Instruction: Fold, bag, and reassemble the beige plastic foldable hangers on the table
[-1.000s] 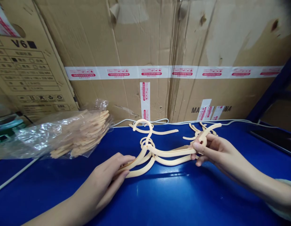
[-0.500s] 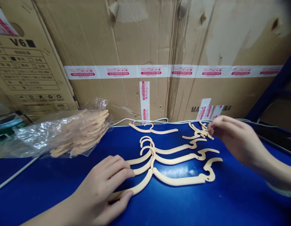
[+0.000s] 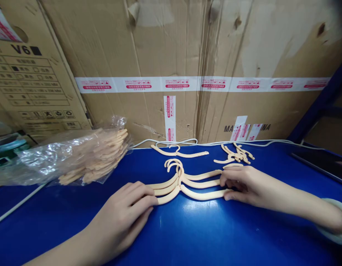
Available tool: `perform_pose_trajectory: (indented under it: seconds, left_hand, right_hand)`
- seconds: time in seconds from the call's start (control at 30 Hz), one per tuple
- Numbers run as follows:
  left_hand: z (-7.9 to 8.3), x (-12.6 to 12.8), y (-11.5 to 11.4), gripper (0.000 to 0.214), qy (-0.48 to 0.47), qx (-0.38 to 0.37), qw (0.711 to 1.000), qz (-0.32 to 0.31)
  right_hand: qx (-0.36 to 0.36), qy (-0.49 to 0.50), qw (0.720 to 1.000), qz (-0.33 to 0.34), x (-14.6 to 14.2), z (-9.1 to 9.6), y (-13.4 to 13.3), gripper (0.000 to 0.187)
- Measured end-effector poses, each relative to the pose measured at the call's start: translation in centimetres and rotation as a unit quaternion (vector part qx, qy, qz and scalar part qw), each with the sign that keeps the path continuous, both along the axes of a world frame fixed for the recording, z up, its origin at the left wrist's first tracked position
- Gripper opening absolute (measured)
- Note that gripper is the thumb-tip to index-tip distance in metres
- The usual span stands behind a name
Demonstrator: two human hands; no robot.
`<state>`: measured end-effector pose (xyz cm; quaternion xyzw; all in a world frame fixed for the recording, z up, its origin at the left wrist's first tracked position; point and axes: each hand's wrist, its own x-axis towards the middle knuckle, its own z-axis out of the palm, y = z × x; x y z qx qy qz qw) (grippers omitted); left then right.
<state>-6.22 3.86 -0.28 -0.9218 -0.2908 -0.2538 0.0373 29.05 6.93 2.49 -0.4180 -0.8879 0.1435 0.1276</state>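
Note:
Three cream plastic hangers (image 3: 205, 194) lie stacked front to back on the blue table (image 3: 187, 236), hooks overlapping at the middle. My left hand (image 3: 125, 212) is closed round their left arms, whose ends it hides. At the other side my right hand (image 3: 239, 184) grips the right arm ends between thumb and fingers; the hook pieces there are mostly covered. Behind them lies a single hanger (image 3: 180, 154) with a small hook. A little heap of loose hook pieces (image 3: 237, 155) rests just beyond my right hand.
A clear plastic bag (image 3: 96, 159) full of cream parts lies at the left. Large cardboard boxes (image 3: 145, 114) stand along the back. A white cable (image 3: 184, 141) runs at their foot. At the right edge is a dark flat device (image 3: 320, 159).
My right hand has come down from beside the loose pieces onto the hangers' right ends. The front hanger has moved back, closer to the other two.

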Motion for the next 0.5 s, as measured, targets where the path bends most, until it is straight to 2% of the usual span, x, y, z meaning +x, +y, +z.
perform_pose_trajectory:
  seconds: [0.07,0.13,0.23,0.37,0.5]
  left_hand:
    - [-0.1,-0.1,0.0,0.026,0.002,0.001,1.000,0.018]
    - [-0.1,-0.2,0.0,0.026,0.004,0.000,0.999,0.033]
    - [-0.2,-0.2,0.1,0.029,0.006,-0.002,0.999,0.050]
    - [-0.2,-0.2,0.1,0.031,0.008,-0.007,0.999,0.054]
    - [-0.1,-0.2,0.1,0.032,0.002,-0.020,0.999,0.044]
  right_hand:
    - [0.022,0.008,0.999,-0.026,0.3,-0.3,0.3,0.017]
    - [0.052,0.015,0.998,-0.043,0.6,-0.6,0.3,0.031]
    - [0.089,0.017,0.995,-0.030,0.6,-1.1,0.2,0.044]
    - [0.104,-0.003,0.995,0.002,-0.1,-1.5,0.0,0.039]
    - [0.104,-0.013,0.994,-0.005,-0.6,-1.3,-0.2,0.035]
